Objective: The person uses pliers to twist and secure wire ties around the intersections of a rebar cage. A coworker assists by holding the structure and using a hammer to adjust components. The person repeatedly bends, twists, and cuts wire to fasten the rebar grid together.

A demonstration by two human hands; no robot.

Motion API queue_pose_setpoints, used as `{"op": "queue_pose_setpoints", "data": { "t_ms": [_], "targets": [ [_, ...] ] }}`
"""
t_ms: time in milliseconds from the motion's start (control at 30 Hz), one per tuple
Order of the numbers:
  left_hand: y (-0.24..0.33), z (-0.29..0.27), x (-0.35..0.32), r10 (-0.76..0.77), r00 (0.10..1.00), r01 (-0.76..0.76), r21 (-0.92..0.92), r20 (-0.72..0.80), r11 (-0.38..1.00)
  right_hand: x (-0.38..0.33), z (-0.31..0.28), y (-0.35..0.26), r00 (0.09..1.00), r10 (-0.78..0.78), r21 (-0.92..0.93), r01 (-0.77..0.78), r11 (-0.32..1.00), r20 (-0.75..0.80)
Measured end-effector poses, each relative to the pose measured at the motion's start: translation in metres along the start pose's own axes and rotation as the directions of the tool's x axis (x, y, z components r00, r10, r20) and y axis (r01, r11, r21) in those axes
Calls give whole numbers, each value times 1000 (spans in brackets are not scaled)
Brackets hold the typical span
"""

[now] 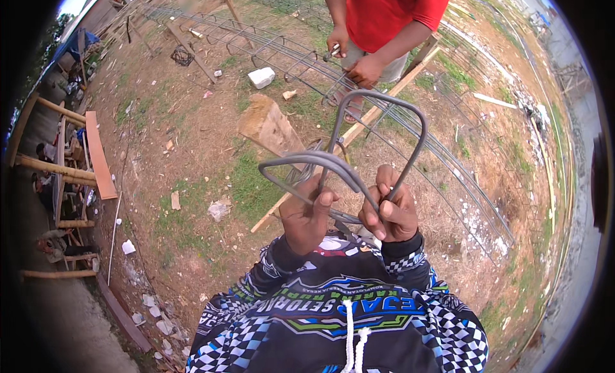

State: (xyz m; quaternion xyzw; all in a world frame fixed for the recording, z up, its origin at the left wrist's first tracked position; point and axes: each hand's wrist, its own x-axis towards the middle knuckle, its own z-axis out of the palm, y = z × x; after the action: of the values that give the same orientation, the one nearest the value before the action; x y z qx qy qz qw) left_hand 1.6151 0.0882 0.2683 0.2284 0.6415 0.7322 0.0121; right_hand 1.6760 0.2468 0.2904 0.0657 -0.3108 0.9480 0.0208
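Observation:
Grey steel rebar stirrups, bent into rounded rectangles, are held up in front of my chest. One stirrup (421, 126) stands upright on the right, and another stirrup (307, 157) tilts to the left; they cross between my hands. My left hand (303, 224) is closed round the lower left bars, its thumb raised along them. With fingers and thumb, my right hand (394, 214) pinches the lower right side of the upright stirrup. Behind my left hand, more bent wire (296, 174) shows partly at the wooden post (274, 124).
A co-worker in a red shirt (396, 17) works at a long rebar cage (256, 38) ahead, holding a tool (331, 50). A wooden rail (359, 126) runs diagonally under the bars. White blocks (261, 77) and scraps lie on the ground. People sit by a timber frame (75, 174) at left.

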Motion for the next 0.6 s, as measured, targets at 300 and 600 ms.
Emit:
{"op": "queue_pose_setpoints", "data": {
  "t_ms": [300,600],
  "targets": [
    [-109,138,4,-317,777,257,185,544,949,-100,-67,-49,857,-200,-426,-25,905,-476],
    [-124,291,-25,-339,372,-10,369,864,930,-223,-105,-126,594,-406,-475,45,879,-694]
  ]
}}
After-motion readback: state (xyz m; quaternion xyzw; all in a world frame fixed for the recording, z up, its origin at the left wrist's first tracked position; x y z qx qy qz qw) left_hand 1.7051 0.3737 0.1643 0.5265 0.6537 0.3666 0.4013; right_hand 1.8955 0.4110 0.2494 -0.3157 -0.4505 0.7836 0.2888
